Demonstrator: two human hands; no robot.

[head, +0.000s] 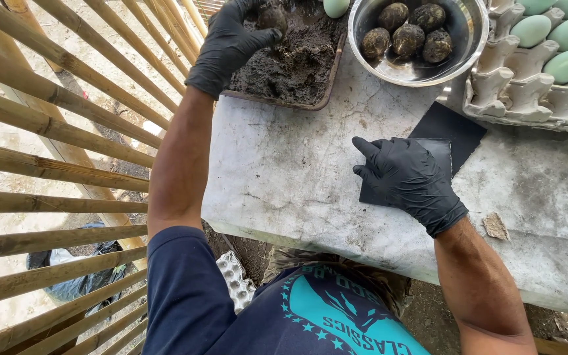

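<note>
Your left hand point(231, 41) grips a mud-coated egg point(272, 18) over the tray of dark mud point(297, 66); your right hand point(409, 181) lies flat, fingers spread, on a black sheet point(451, 128) (grasping nothing) on the stone table point(284, 171)

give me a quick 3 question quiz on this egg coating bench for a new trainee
1. True or false: the left hand holds a mud-coated egg over the tray of dark mud.
2. How many coated eggs lie in the metal bowl?
3. The right hand rests on: A) the egg carton B) a black sheet C) the bowl.

Key
1. True.
2. Five.
3. B: flat on the black sheet on the stone bench. The carton holds pale green eggs.
</note>
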